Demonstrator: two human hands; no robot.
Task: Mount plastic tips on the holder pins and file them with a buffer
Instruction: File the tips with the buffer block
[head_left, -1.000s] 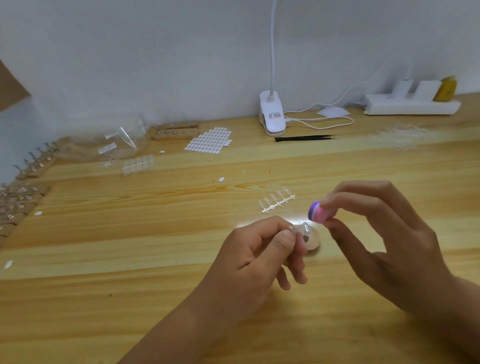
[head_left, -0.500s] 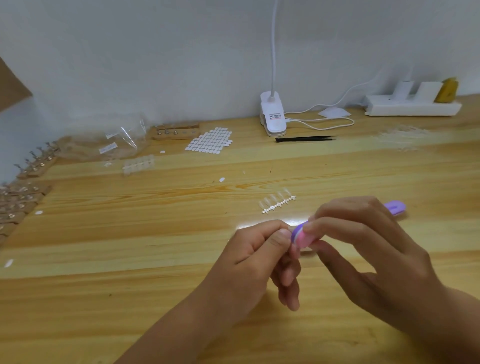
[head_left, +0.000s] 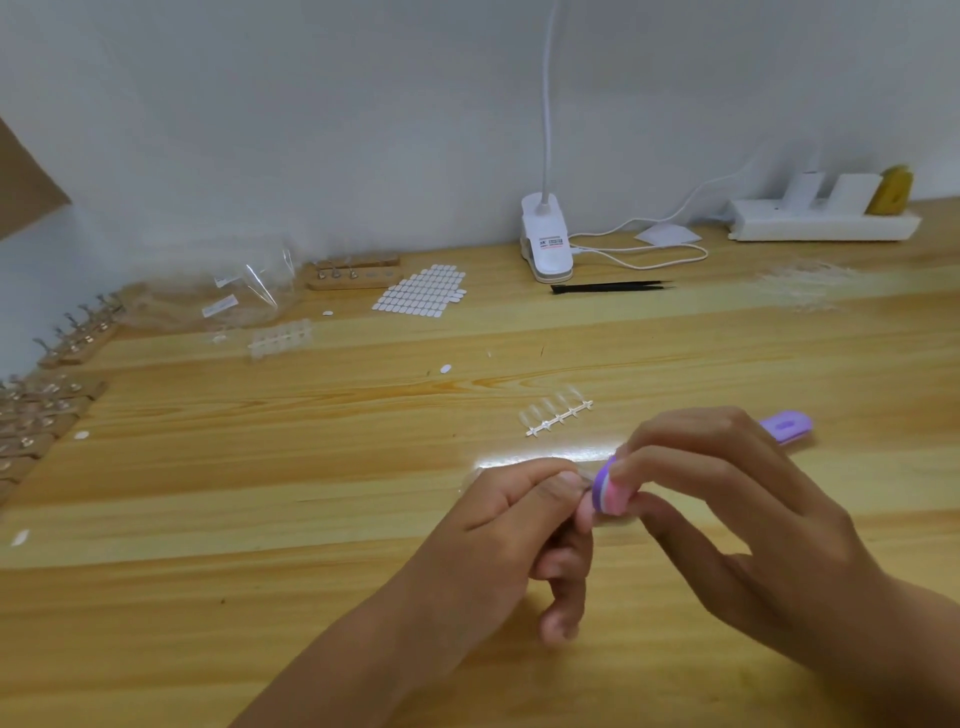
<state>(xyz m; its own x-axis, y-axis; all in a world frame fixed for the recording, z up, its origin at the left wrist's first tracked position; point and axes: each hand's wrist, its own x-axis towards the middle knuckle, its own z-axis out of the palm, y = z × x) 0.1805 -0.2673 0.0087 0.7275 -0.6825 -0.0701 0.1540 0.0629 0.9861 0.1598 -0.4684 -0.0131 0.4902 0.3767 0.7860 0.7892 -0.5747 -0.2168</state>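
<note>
My left hand (head_left: 519, 525) pinches a small holder with a clear plastic tip (head_left: 586, 475) between thumb and forefinger; most of the holder is hidden by my fingers. My right hand (head_left: 727, 519) grips a purple and pink buffer (head_left: 608, 491), whose near end lies against the tip, while its far end (head_left: 787, 426) sticks out behind my fingers. A strip of clear tips (head_left: 558, 413) lies on the wooden table (head_left: 260, 467) just beyond my hands.
Wooden holder blocks with metal pins (head_left: 52, 395) line the left edge, and another block (head_left: 353, 273) sits at the back. Also at the back are a clear bag (head_left: 223, 301), a sticker sheet (head_left: 423, 291), a lamp clamp (head_left: 545, 244), black tweezers (head_left: 608, 287) and a power strip (head_left: 821, 223).
My right hand brought the buffer down and left from above the holder until it met the tip. My left hand stays in place, still pinching the holder.
</note>
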